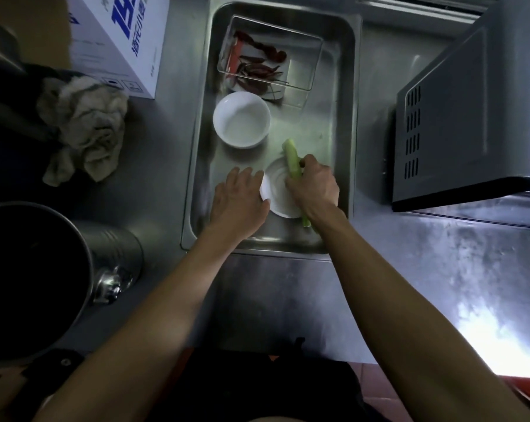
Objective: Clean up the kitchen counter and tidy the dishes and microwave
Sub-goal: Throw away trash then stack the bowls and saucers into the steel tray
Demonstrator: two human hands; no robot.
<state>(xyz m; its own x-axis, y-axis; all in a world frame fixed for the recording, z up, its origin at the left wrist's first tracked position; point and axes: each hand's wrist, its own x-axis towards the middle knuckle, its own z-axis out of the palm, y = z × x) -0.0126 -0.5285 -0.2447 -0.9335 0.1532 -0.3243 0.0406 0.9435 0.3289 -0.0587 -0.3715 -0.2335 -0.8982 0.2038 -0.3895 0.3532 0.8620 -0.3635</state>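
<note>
Judged step: lifting the green stalk (291, 161) off the small white plate (277, 194) in the steel tray (347, 141), so plate and scraps can be cleared apart.

Right hand (314, 185): wrapped round the stalk near its middle, fingers curled over it; pale tip poking out beyond the knuckles, cut end showing behind the wrist, over the plate's near rim. Left hand (240, 199): flat, fingers fairly straight, covering the plate's left edge, thumb lying along the rim (pressing or merely resting, cannot tell).

To do it well: keep the plate pinned with the flat hand while drawing the stalk straight up, not dragging it across the glaze. Hold firm but not crushing; likely a wet, slippery stalk. Mind the white bowl (241, 119) just beyond the left fingertips, and the clear container (314, 60) of dried red chillies (259, 70) further out past the stalk tip.

Hard to make out: whether the stalk touches the plate under the palm, or anything else lies there. Plate's left edge hidden. Microwave (458, 123) off to the right of the grip, door side out of view. Grey rag (83, 129), white carton (126, 35) (cut off at the top) and dark pot (29, 269) away to the left, the pot's inside too dark to read. Dim light throughout.
</note>
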